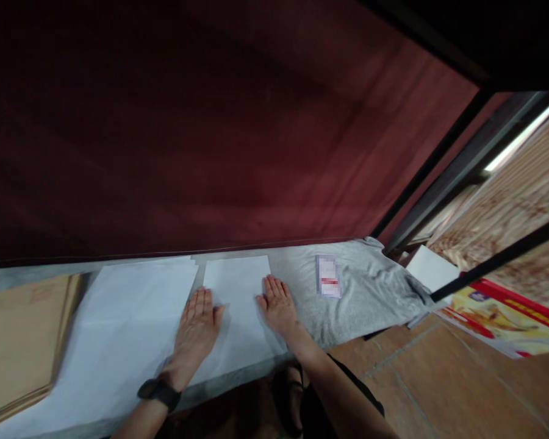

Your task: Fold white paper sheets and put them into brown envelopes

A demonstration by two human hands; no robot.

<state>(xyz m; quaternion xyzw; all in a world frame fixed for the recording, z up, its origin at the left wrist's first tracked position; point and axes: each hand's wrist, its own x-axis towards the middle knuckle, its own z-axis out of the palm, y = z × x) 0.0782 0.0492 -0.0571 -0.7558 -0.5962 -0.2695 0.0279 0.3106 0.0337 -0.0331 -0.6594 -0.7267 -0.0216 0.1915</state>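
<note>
Both hands lie flat, fingers stretched out, on white paper on a low grey surface (256, 250). My left hand (196, 329) rests where a large white sheet (132, 317) meets a smaller white sheet (238, 280). A black watch (159, 391) sits on that wrist. My right hand (278, 306) presses on the right edge of the smaller sheet, next to a grey cloth (370, 289).
A small printed card (328, 276) lies on the grey cloth. Brown cardboard sheets (21, 335) are stacked at the left. A dark red curtain (210, 134) hangs behind. To the right are a white sheet (432, 268), a colourful poster (498, 314) and a tiled floor (439, 384).
</note>
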